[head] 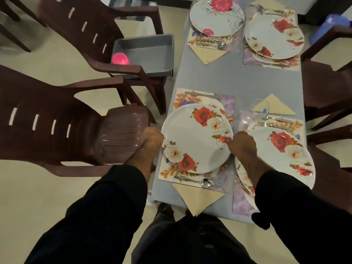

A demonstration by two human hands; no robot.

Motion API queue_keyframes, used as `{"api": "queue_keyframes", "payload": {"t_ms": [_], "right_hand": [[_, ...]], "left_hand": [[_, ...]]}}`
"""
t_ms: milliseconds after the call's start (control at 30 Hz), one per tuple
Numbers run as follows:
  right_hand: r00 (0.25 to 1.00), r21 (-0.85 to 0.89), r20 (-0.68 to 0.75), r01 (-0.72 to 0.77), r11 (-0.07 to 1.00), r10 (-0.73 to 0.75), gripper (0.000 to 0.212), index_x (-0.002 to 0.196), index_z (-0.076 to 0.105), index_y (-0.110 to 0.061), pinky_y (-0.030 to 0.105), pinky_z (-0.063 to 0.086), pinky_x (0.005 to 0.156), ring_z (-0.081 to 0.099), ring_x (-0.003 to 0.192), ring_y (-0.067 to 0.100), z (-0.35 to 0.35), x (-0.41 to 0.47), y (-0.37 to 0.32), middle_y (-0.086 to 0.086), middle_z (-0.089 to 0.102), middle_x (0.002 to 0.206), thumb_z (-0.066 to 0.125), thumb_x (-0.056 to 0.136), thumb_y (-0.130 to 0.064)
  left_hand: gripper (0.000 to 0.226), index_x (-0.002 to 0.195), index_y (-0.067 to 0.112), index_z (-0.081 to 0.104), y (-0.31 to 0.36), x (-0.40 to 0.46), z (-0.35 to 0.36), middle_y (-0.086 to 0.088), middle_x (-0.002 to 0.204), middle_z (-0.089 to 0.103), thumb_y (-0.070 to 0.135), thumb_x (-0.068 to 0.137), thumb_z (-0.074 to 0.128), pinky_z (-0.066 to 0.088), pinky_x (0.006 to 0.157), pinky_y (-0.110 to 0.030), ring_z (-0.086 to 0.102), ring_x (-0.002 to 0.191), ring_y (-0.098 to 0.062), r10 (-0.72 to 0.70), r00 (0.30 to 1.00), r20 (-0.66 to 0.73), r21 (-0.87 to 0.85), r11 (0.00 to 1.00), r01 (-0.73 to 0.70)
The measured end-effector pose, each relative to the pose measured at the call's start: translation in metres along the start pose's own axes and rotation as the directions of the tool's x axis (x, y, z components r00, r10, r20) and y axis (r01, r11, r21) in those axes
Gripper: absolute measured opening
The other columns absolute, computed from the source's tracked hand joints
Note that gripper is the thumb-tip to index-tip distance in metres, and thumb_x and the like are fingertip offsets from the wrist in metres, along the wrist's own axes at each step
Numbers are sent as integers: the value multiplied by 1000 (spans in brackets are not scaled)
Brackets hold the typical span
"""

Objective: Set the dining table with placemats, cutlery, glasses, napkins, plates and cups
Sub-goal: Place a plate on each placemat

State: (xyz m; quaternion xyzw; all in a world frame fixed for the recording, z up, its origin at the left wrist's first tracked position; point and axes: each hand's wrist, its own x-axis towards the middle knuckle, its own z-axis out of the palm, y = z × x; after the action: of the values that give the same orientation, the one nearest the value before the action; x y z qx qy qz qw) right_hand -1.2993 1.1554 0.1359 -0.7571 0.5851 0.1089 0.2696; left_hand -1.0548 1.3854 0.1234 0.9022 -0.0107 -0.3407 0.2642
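Far left: brown plastic chairs point(57, 126) stood beside the table; the rear one carried a grey bin point(146, 54) with a pink cup point(119, 58) inside, at its left end.

Left hand point(150, 139) was curled on the left rim of the near-left plate point(196, 138), fingers clamped on the edge. Plate was white with red and cream roses, sitting over a floral placemat point(167, 168) at the table's point(238, 79) near-left setting. Couldn't tell if the plate was fully down or slightly lifted.

Spoon point(206, 182) and other cutlery lay on the placemat's near edge, just beside the plate. Beige folded napkin point(198, 197) sat below that, its point hanging over the table edge.

Right hand point(242, 143) was curled on the same plate's right rim, pinching it.

Right of that: the near-right plate point(282, 155) on its own mat, partly hidden by the right sleeve. Fork point(274, 125) lay just behind it, and a second beige napkin point(273, 106) farther back.

Far end: two more floral plates point(217, 14) point(274, 38), each on a mat.
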Motion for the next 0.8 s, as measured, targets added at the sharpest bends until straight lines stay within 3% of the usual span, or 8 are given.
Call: {"api": "queue_keyframes", "payload": {"t_ms": [67,233,400,600,700,800], "right_hand": [[1000,14,17,-21,1000,20,58,118,67,-6,36,49,79,68,109,37,-1,7,-4,15,71,120,76,88,-54],[998,26,-7,-55,998,56,62,114,69,-4,39,55,84,70,107,37,-9,26,-10,16,73,114,86,80,-53],[995,30,-6,-98,995,98,45,113,68,-6,38,55,83,70,105,36,-17,25,-11,15,73,115,81,84,-38],[994,40,17,-110,993,110,54,114,67,-9,39,58,83,71,104,34,-6,-2,4,12,72,112,84,80,-47],[995,33,6,-100,994,100,53,116,67,-7,41,58,87,70,108,36,-10,1,1,13,72,116,83,82,-44],[996,26,-6,-90,996,90,45,112,69,-7,42,60,88,70,104,36,-16,9,-5,14,73,113,80,83,-39]], "left_hand": [[2,95,15,76,9,3,-1,-5,94,73,15,95,77,67,77,-37,73,84,-21,30,999,-17,18,999,-29],[16,87,20,71,20,13,5,-1,93,71,7,92,77,63,70,-31,69,82,-17,94,995,-19,-38,995,-95],[10,92,21,73,24,19,6,1,94,73,12,95,77,64,71,-31,70,82,-18,97,995,-3,-82,992,-97],[5,99,19,79,37,26,3,8,86,69,20,95,80,47,47,-14,68,75,-14,117,993,18,-41,992,-116],[9,91,22,74,35,25,5,7,86,69,19,93,82,49,50,-16,67,74,-13,111,993,26,-51,993,-110],[7,98,19,78,25,23,9,8,89,68,18,93,83,50,54,-17,66,77,-12,101,995,13,-73,992,-100]]}}
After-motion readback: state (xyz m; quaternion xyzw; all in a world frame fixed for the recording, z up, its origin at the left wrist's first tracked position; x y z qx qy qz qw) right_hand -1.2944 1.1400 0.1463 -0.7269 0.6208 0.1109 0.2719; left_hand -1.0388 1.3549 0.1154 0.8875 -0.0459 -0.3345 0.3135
